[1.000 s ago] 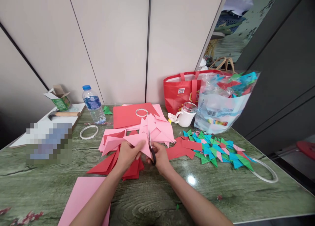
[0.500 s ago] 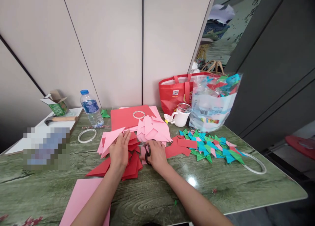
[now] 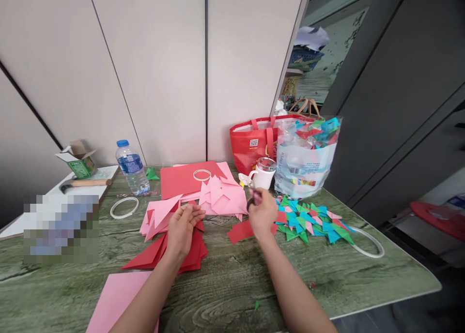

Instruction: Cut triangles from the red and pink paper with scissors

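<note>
Table [image 3: 327,284]: green, wood-grain pattern, glossy; bears all items below.
Red tote bag [image 3: 250,142] and clear plastic bag [image 3: 305,163] of coloured paper: far right, touching.
Red sheet [image 3: 179,180], far centre, with a white ring [image 3: 202,174] on it; pink sheet [image 3: 116,296] at near left, cut off by the frame edge.
Pink triangles [image 3: 221,197]: loose heap, centre. Red triangles [image 3: 189,253]: stack under the left hand.
Green, blue and pink triangles [image 3: 312,221]: scattered right.
Water bottle [image 3: 131,167], white mug [image 3: 261,176]: upright, far side.
Left hand [image 3: 181,229]: open, fingers loosely spread, fingertips at a pink triangle [image 3: 165,208] on the near-left pile.
Right hand [image 3: 263,214]: closed around scissors [image 3: 253,199], hovering between the pink heap and the scattered triangles.
Risks, as judged: the scissor tips could snag or nick loose paper; a sweeping wrist could scatter the triangles or tip the mug.
Hard to make out: scissor blades mostly hidden in the fist, so open or closed cannot be told; a blurred patch at left conceals an item.
</note>
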Demonstrator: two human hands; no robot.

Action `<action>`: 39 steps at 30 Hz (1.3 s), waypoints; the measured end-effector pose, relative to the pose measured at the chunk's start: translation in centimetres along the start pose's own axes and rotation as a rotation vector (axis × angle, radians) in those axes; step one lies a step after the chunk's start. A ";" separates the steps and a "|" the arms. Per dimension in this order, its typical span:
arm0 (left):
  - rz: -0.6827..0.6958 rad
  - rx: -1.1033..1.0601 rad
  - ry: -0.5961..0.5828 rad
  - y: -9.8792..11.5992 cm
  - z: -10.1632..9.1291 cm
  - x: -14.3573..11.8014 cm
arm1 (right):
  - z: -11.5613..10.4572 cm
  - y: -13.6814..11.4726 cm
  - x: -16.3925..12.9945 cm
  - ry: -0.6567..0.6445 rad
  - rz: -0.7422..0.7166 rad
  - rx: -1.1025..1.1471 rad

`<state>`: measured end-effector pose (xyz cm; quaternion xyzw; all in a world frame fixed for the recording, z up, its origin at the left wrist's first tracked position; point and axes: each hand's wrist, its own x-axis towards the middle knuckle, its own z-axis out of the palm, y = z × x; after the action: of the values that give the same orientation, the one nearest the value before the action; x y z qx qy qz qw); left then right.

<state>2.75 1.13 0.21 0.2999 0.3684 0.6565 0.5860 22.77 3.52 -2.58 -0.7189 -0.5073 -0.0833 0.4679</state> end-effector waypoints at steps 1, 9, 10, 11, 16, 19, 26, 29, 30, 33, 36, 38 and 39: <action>-0.003 0.015 -0.002 -0.1 0.1 -0.1 | -0.4 0.7 0.8 0.075 0.053 -0.080; -0.106 0.106 -0.109 -0.3 0.4 -0.6 | 0.8 2.4 1.2 -0.152 0.012 -0.125; -0.121 0.121 -0.139 -0.3 0.4 -0.6 | 1.2 2.3 0.9 -0.208 0.025 -0.098; -0.137 0.136 -0.167 -0.4 0.4 -0.7 | 1.4 2.2 0.7 -0.245 0.051 -0.071; -0.208 0.210 -0.270 -0.6 0.7 -1.2 | 1.5 1.4 0.7 -0.247 0.159 0.469; -0.220 0.236 -0.267 -0.9 0.9 -1.4 | 0.8 0.0 0.8 -0.250 0.158 0.975; -0.096 0.167 -0.232 -1.6 0.6 -0.8 | -0.3 -3.5 -1.7 -0.703 0.107 1.149; -0.006 0.210 -0.169 -1.6 0.2 -0.4 | 0.1 -4.1 -2.7 -0.775 0.136 1.156; 0.001 0.223 -0.155 -1.5 0.1 -0.3 | 0.3 -4.2 -2.9 -0.739 0.170 1.162; -0.061 0.256 -0.175 -0.8 0.0 -0.5 | 0.9 -4.1 -3.1 -0.631 0.258 1.201; -0.154 0.367 -0.239 -0.1 0.1 -0.7 | 1.1 -4.0 -3.2 -0.654 0.327 1.258; -0.170 0.444 -0.264 0.3 0.1 -0.8 | 1.2 -4.1 -3.5 -0.656 0.380 1.282; -0.161 0.468 -0.261 0.4 0.1 -0.8 | 1.2 -4.2 -3.7 -0.637 0.406 1.288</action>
<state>2.69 0.34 0.63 0.4790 0.4538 0.4608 0.5935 17.19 2.24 -2.98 -0.3714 -0.4240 0.5307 0.6329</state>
